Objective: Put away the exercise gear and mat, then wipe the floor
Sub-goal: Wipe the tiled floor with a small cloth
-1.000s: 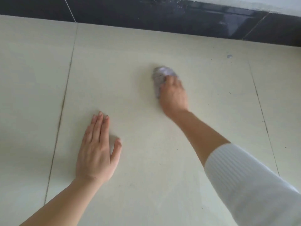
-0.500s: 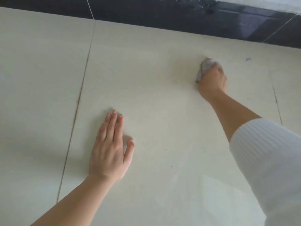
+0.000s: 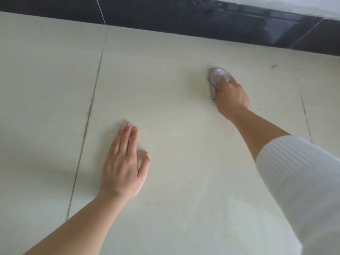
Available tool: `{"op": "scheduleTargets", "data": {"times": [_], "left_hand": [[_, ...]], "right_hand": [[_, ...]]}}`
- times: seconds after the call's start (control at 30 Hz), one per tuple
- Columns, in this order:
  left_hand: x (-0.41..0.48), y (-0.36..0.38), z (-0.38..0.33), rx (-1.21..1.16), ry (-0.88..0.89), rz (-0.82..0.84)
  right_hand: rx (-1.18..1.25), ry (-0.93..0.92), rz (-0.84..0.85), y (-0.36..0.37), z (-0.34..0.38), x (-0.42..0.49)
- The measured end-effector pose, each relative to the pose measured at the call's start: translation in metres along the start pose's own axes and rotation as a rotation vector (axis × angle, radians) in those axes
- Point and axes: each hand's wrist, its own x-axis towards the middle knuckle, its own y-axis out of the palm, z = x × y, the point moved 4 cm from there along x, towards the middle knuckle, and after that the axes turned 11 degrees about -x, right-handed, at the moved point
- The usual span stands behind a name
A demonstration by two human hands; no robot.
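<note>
A crumpled grey-white cloth lies on the pale tiled floor toward the far right. My right hand grips it from behind and presses it to the tile, fingers curled over the wad. My left hand lies flat on the floor nearer to me, fingers straight and together, thumb out to the right, holding nothing. A white ribbed sleeve covers my right upper arm.
A dark glossy skirting band runs along the far edge of the floor. A small bluish speck sits on the tile right of the cloth. Dark grout lines cross the floor at left and right.
My right hand swept the cloth from the tile's middle to the far right, then back a little leftward and nearer. My left hand stayed flat on the floor.
</note>
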Motion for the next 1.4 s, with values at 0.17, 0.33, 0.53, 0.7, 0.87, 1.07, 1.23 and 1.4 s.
{"op": "scheduleTargets", "data": {"times": [0.17, 0.33, 0.53, 0.7, 0.87, 1.07, 1.23, 1.4], "left_hand": [[0.0, 0.002, 0.001, 0.004, 0.011, -0.014], [0.0, 0.005, 0.004, 0.026, 0.017, -0.03], [-0.005, 0.007, 0.001, 0.049, 0.084, -0.043], [-0.034, 0.006, 0.0, 0.057, 0.067, -0.019], [-0.059, 0.008, 0.002, 0.086, 0.087, 0.043], [-0.056, 0.011, 0.008, 0.096, 0.072, 0.119], [-0.055, 0.01, 0.008, 0.076, 0.05, 0.146], [-0.056, 0.009, 0.006, 0.05, 0.049, 0.15]], "right_hand": [[-0.08, 0.134, 0.046, 0.012, -0.095, -0.05], [-0.08, 0.085, 0.025, 0.02, -0.114, -0.099], [-0.001, -0.208, -0.106, 0.031, -0.08, -0.207], [0.08, -0.591, -0.066, 0.037, -0.036, -0.308], [0.025, -0.784, -0.075, 0.039, -0.066, -0.28], [-0.03, 0.194, 0.055, 0.038, -0.14, -0.167], [0.093, 0.034, 0.005, 0.031, -0.059, -0.161], [0.133, -0.477, -0.013, 0.024, 0.039, -0.245]]}}
